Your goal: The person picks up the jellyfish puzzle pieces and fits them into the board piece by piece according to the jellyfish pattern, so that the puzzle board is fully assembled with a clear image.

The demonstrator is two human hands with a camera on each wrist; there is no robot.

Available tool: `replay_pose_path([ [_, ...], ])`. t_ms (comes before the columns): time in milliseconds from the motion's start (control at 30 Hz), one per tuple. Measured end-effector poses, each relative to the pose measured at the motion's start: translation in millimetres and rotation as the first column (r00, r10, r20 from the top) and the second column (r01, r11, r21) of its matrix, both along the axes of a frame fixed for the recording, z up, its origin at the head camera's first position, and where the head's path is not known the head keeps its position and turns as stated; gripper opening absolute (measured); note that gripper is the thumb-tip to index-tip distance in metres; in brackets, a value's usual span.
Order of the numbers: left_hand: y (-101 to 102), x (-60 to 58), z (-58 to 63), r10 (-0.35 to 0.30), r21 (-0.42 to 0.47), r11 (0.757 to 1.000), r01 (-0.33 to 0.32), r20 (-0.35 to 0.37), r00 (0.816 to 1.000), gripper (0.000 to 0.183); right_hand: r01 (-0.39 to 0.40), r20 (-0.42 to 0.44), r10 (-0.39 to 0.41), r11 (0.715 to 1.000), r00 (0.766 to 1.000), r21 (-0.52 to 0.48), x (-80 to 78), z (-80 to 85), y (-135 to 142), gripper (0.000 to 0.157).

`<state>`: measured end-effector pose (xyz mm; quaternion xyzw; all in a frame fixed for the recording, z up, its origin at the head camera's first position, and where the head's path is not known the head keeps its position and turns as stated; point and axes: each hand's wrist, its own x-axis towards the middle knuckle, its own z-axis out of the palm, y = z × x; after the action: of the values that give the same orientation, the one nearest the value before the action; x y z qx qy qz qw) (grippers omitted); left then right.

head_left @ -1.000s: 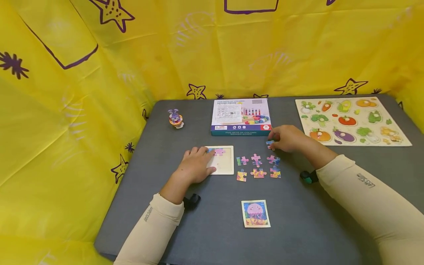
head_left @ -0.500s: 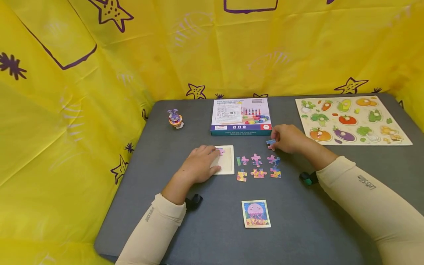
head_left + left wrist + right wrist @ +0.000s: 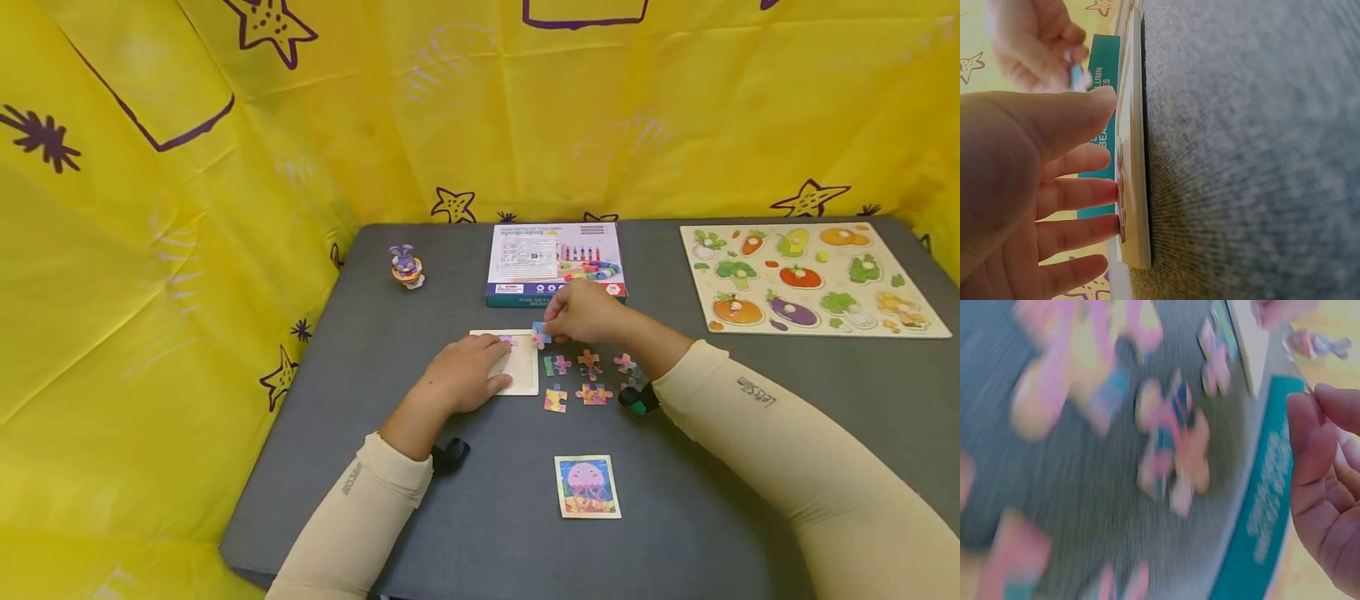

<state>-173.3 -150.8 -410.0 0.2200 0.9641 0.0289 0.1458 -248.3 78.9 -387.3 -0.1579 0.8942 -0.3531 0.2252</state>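
Observation:
My right hand pinches a blue-and-pink jigsaw piece between thumb and fingertips, over the right edge of a small wooden puzzle tray. On the tray's left side rests my left hand, its fingers extended. In the left wrist view those fingertips touch pieces lying in the tray. A pink piece shows at the tray's top, partly covered by the left fingers. Several loose jigsaw pieces lie right of the tray; the right wrist covers part of that group.
A jellyfish picture card lies nearer the table's front. Behind the tray sits a beaded-boxes carton. A small rabbit figurine stands at the back left. The vegetable puzzle board occupies the back right.
My right hand has carried the blue-and-pink jigsaw piece left, from beyond the loose pieces to the tray. My left hand stays on the tray, slightly farther over it.

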Motion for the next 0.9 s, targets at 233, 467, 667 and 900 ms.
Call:
replay_pose_path([
  [233, 4.8, 0.5, -0.8, -0.021, -0.016, 1.0, 0.021, -0.006, 1.0, 0.062, 0.031, 0.13, -0.033, 0.999, 0.991, 0.015, -6.6, -11.1, -26.4, 0.011],
  [467, 7.4, 2.5, -0.2, -0.046, -0.073, 0.996, 0.044, -0.021, 0.999, 0.062, 0.0, 0.048, -0.006, 0.992, 0.999, 0.124, -7.6, -15.6, -35.7, 0.013],
  [667, 9.6, 2.6, 0.0, -0.028, -0.085, 0.996, 0.025, -0.024, 0.999, 0.062, -0.024, -0.066, 0.039, 0.978, 0.997, 0.206, -7.5, -13.1, -32.7, 0.011],
  [900, 9.3, 1.9, -0.7, -0.016, -0.11, 0.994, 0.012, -0.041, 0.999, 0.061, -0.039, -0.143, 0.074, 0.972, 0.987, 0.232, -5.6, -17.3, -30.9, 0.013],
])
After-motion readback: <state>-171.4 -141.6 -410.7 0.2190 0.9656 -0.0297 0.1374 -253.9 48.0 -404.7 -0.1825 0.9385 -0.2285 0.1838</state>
